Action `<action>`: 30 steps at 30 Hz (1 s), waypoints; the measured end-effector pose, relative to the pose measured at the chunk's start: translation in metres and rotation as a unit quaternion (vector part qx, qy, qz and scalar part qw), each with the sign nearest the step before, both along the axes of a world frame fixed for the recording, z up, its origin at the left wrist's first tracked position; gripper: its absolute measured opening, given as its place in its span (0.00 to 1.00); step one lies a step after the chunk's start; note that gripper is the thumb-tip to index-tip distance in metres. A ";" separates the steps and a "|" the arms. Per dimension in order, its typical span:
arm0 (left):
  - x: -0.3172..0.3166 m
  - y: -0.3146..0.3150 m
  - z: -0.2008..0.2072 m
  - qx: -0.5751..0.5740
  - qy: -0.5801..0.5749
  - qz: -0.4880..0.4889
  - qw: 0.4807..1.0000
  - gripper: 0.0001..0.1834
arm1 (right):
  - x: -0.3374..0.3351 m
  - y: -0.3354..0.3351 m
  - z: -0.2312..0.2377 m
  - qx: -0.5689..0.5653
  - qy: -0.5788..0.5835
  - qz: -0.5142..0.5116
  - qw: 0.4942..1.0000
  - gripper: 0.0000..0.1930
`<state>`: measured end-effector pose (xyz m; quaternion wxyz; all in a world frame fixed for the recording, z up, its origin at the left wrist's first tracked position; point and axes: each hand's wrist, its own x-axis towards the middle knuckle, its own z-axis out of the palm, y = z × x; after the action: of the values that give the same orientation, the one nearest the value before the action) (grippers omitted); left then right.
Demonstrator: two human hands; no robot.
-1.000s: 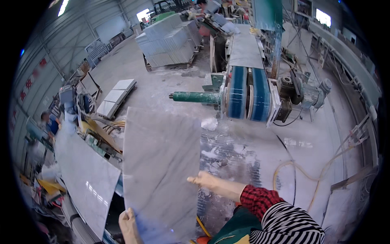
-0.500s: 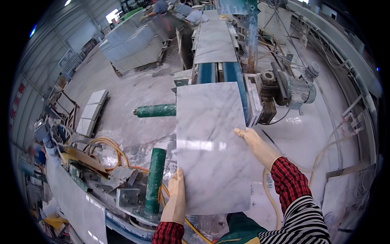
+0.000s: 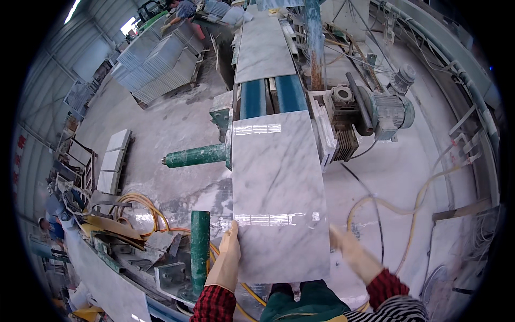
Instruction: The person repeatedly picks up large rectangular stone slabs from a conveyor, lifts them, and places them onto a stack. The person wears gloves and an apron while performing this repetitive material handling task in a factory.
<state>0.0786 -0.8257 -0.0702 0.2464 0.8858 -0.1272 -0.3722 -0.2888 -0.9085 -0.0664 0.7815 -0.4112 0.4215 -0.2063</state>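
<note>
A polished white marble slab (image 3: pixel 279 188) with grey veins lies in front of me, its far end on the blue belts (image 3: pixel 289 94) of a conveyor. My left hand (image 3: pixel 229 247), in a cream glove, grips the slab's left edge near its close corner, fingers curled over the side. My right hand (image 3: pixel 351 249), gloved the same way, is at the slab's right edge. Motion smears its fingers, so whether it touches the stone is unclear. Farther along the conveyor rests a second marble slab (image 3: pixel 265 51).
Left of the slab stand an upright green roller (image 3: pixel 200 247) and a sideways green roller (image 3: pixel 196 155). A motor (image 3: pixel 391 115) sits right of the conveyor. Hoses (image 3: pixel 413 236) cross the floor. Stacked slabs (image 3: pixel 155 70) and another person (image 3: pixel 182 11) are at the far left.
The near slab's far end has come down level with the belts. My right hand has slid back toward me along the right edge. The view has shifted slightly.
</note>
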 end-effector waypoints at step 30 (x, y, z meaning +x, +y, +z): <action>0.040 -0.020 -0.020 -0.334 0.425 0.121 0.833 0.24 | 0.101 -0.031 0.006 0.096 0.149 -0.262 0.949 0.29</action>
<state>0.1190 -0.8457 -0.0904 0.5997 0.5126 -0.0182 -0.6142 -0.1874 -0.9393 -0.0609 0.6637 -0.2355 0.6440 -0.2989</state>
